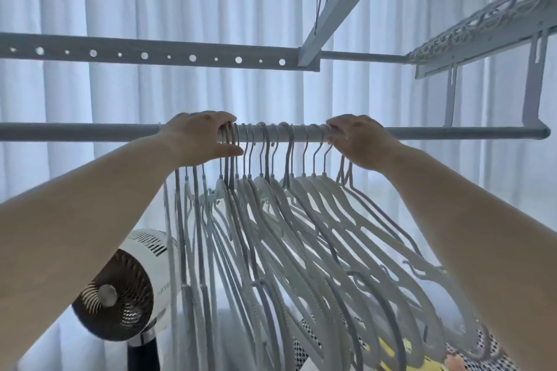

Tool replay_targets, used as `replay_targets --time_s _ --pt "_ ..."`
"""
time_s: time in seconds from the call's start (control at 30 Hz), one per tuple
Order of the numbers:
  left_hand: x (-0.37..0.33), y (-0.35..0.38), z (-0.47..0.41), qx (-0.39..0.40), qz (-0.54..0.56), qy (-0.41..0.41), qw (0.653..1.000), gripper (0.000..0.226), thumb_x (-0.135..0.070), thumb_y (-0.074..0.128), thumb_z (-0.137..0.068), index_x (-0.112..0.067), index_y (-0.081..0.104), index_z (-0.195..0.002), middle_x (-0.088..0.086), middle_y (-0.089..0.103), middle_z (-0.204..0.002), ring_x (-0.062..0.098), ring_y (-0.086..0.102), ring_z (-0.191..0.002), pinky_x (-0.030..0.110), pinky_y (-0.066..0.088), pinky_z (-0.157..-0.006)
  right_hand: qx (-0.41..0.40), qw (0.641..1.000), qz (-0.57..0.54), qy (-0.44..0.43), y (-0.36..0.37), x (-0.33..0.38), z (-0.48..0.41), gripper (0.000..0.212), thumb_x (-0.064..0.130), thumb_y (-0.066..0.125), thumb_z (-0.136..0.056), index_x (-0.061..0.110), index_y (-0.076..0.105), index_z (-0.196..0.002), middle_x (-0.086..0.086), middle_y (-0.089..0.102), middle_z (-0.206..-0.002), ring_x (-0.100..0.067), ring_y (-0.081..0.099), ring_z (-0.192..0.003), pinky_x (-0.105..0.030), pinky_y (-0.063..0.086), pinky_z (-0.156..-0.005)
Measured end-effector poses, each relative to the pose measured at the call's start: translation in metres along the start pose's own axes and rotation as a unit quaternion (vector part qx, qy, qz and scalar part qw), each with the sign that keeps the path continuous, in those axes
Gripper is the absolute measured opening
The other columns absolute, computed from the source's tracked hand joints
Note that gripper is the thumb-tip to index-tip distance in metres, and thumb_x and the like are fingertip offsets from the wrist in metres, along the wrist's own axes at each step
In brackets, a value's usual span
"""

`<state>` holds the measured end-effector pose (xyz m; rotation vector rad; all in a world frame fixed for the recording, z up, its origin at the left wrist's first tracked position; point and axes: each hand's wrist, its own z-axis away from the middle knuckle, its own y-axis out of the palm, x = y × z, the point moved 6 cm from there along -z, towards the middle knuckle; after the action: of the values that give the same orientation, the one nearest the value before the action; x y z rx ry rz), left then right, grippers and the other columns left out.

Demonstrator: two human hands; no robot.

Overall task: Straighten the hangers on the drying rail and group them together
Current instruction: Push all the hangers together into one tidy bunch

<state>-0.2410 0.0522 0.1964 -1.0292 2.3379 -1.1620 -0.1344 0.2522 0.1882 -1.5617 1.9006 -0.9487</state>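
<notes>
Nearest the camera, the hangers (286, 205) are seen fanned out and tilted, their pale, thin bodies overlapping and crossing at the lower ends. They are judged light and stiff, likely to swing and snag on one another if pulled by the shoulders. A better hold is judged to be up at the slim hooks, which should slide easily along the smooth round bar.

Up at the drying rail (90, 131), the bunch is bracketed from both sides. The left hand (205, 135) is curled over the rail and the outermost hooks on its side, thumb stretched beneath. The right hand (358, 138) is clenched the same way over the hooks at the other side, nearer the rail's right end. More hangers are hung outside the bracket, under each wrist.

Now the count: two hands, one rail in use, and about a dozen hooks between the hands. An exact total cannot be given, since some are hidden by the fingers. One fan (120, 289) is spotted low at the left. Further back, two perforated bars (150, 54) are seen, and behind them one white curtain (75, 93).
</notes>
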Motion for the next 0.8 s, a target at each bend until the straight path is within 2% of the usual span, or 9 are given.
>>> replay_targets --time_s 0.1,0.17,0.27,0.43,0.57,0.67,0.8 --pt "0.002 0.0 0.002 -0.004 -0.001 0.003 1.0 0.072 -0.054 0.054 -0.079 -0.021 0.031 -0.139 0.003 0.043 -0.143 0.028 0.042 -0.127 0.04 0.034 -0.103 -0.021 1.0 -0.01 0.001 -0.002 0.006 0.0 0.049 0.028 0.036 -0.095 0.019 0.025 -0.142 -0.004 0.033 -0.149 -0.029 0.029 -0.134 -0.038 0.019 -0.112" --pt "0.005 0.0 0.003 -0.003 0.008 0.001 1.0 0.072 -0.053 0.055 -0.079 -0.022 0.031 -0.139 0.003 0.043 -0.143 0.028 0.041 -0.128 0.041 0.033 -0.104 -0.04 0.998 -0.017 -0.034 -0.004 0.022 0.0 0.054 0.029 0.04 -0.093 0.024 0.02 -0.143 0.0 0.027 -0.152 -0.026 0.026 -0.137 -0.037 0.015 -0.114" --pt "0.007 -0.001 0.006 -0.009 0.008 0.01 1.0 0.072 -0.052 0.054 -0.08 -0.023 0.028 -0.14 0.003 0.04 -0.145 0.028 0.038 -0.13 0.041 0.03 -0.106 -0.026 0.996 0.0 -0.084 0.0 0.047 -0.004 0.052 0.031 0.04 -0.093 0.026 0.024 -0.142 0.001 0.028 -0.151 -0.024 0.027 -0.137 -0.038 0.015 -0.114" --pt "0.018 -0.001 0.015 -0.035 0.009 0.018 0.999 0.075 -0.05 0.054 -0.081 -0.021 0.023 -0.142 0.002 0.027 -0.152 0.022 0.024 -0.139 0.04 0.016 -0.113 0.015 0.997 0.011 -0.072 0.006 0.06 -0.009 0.039 0.026 0.031 -0.095 0.025 0.037 -0.134 -0.003 0.047 -0.138 -0.027 0.039 -0.125 -0.044 0.028 -0.106" --pt "0.031 -0.004 0.024 -0.048 0.033 -0.014 0.998 0.076 -0.051 0.055 -0.08 -0.021 0.023 -0.142 0.003 0.027 -0.152 0.025 0.023 -0.139 0.042 0.016 -0.113 0.019 0.998 0.004 -0.064 0.007 0.062 -0.008 0.037 0.022 0.031 -0.095 0.022 0.038 -0.131 -0.005 0.052 -0.13 -0.027 0.041 -0.122 -0.045 0.033 -0.101" --pt "0.037 -0.004 0.031 -0.045 0.042 -0.032 0.998 0.075 -0.049 0.055 -0.08 -0.021 0.024 -0.142 0.003 0.028 -0.151 0.028 0.023 -0.138 0.042 0.018 -0.112 0.023 0.998 -0.001 -0.057 0.008 0.062 -0.009 0.041 0.025 0.034 -0.094 0.025 0.034 -0.135 -0.002 0.049 -0.136 -0.025 0.039 -0.126 -0.046 0.031 -0.102" --pt "0.037 -0.007 0.034 -0.052 0.025 -0.022 0.998 0.065 -0.045 0.048 -0.087 -0.023 0.023 -0.142 0.001 0.026 -0.152 0.026 0.021 -0.14 0.041 0.015 -0.114 -0.001 0.997 -0.014 -0.08 0.007 0.07 -0.011 0.049 0.027 0.037 -0.093 0.027 0.027 -0.14 0.003 0.032 -0.149 -0.024 0.028 -0.135 -0.044 0.022 -0.111"
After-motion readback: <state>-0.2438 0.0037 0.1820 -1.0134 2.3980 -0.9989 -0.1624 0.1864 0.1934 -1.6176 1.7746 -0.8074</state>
